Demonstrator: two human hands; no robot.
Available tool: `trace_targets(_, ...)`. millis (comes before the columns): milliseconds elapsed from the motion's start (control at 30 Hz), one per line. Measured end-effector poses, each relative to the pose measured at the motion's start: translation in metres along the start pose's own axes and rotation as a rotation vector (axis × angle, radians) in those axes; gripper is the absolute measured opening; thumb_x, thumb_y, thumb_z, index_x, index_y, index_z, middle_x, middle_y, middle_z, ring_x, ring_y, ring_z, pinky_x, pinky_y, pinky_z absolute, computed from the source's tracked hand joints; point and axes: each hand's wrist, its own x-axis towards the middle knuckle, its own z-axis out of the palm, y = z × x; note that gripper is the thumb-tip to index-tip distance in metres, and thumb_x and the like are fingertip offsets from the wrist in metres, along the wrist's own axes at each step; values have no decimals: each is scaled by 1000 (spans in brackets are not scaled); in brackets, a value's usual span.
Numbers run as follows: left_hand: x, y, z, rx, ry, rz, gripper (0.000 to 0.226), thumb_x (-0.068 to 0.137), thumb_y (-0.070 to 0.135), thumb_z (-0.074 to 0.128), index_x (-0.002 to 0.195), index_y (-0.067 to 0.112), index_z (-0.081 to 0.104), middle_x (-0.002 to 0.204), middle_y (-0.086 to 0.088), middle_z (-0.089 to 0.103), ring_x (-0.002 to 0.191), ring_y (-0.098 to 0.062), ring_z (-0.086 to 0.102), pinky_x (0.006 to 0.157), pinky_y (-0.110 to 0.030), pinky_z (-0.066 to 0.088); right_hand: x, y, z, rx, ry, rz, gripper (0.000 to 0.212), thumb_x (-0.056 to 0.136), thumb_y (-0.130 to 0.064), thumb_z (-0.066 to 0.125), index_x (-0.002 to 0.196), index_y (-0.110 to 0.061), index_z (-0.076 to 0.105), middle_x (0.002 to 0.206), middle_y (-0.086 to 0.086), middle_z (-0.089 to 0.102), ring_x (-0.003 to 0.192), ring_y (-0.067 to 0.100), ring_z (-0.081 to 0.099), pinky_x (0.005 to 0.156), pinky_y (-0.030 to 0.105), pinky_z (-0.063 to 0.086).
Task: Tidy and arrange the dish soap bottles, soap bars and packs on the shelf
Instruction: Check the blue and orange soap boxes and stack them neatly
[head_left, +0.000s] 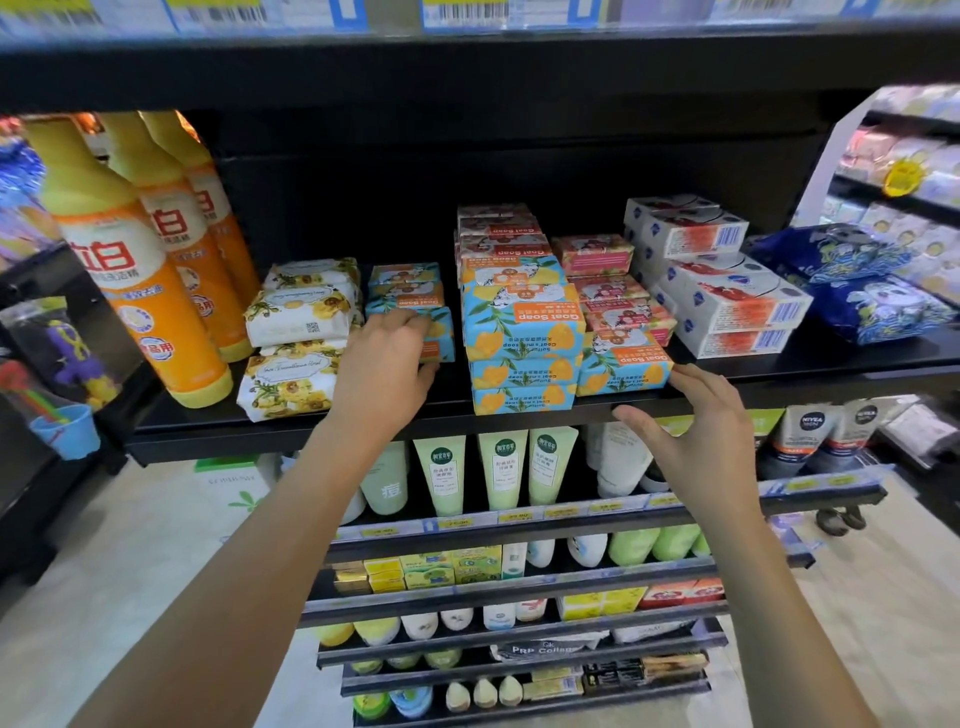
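Standard shop aisle. The black shelf (779, 374) sits in a dark unit with a black back panel (415, 182), and a strip of price labels (467, 13) runs along the edge above. Below it, narrower tiers step down, packed with pale green tubes (498, 467) and small yellow boxes (415, 569). The floor (130, 571) is pale beige. Another rack (909, 171) stands off to the right, brightly lit and blurry. On the far left there's a little blue bucket (67, 431) by a dark stand.

You get bright, even light on the soap boxes (522, 322); the shelf (311, 421) recess behind goes black. Price labels (462, 10) at top of frame smear with blur. Wide-angle bowing at left, right edges; washed-out glare upper right.
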Motion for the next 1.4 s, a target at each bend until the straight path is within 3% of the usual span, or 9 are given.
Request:
trace_targets(267,-16,-1,-15,-106,12,34,40,83,14,82,121,11,71,117,-12,68,110,-37,57,93,-48,47,0,2,2,23,1,2,69,79,-44,82,130,-1,65,136,15,61,134,33,49,113,51,41)
trace_targets(500,-22,-3,-25,38,-68,19,71,85,57,73,141,16,57,138,-6,60,128,-29,48,105,-44,29,-1,-1,1,22,7,-3,67,79,-40,83,130,0,65,135,15,62,134,33,49,115,53,39)
trace_targets(767,-36,-5,-41,-14,-83,-31,77,74,63,80,136,20,61,130,-2,64,124,-26,51,103,-41,24,-3,-3,0,48,-2,-1,68,80,-44,80,133,-3,64,139,13,60,137,28,46,117,58,35)
trace_targets(833,-49,-5,-45,-48,-26,-23,77,72,60,83,134,21,61,130,-2,64,124,-26,50,103,-40,24,-5,-6,-4,107,12,39,67,81,-45,80,134,-8,63,140,9,60,135,22,48,118,51,38)
trace_targets(933,-74,-8,-46,-72,44,-5,75,66,54,89,128,18,66,125,-4,67,120,-30,54,101,-41,24,-19,-15,-13,253,98,154,67,81,-50,76,136,-16,61,139,0,60,130,11,52,108,25,42)
trace_targets(1033,-101,-10,-45,-112,103,-2,76,60,51,92,125,19,68,121,-4,69,115,-23,53,97,-36,24,-44,-34,-16,393,140,140,49,86,-41,78,130,-22,65,131,-4,63,125,9,58,105,36,50)
trace_targets(1167,-126,7,-42,-306,99,21,75,60,49,90,126,22,67,121,9,60,115,-11,45,98,-38,32,-72,-81,-20,676,-138,244,41,80,-41,77,118,-26,70,111,-8,73,103,8,70,85,19,56)
trace_targets(1267,-136,25,-33,-403,78,78,75,62,49,90,129,25,64,122,20,51,117,-4,42,99,-32,35,-80,-108,-13,816,-480,320,50,81,-55,80,123,-30,68,110,-10,74,99,12,72,85,26,59)
trace_targets(1400,-140,38,-25,-479,52,107,75,67,46,90,133,28,61,129,22,50,124,-5,43,107,-26,34,-81,-123,-6,917,-535,396,41,83,-34,78,121,-23,69,108,-2,77,101,19,73,90,39,60)
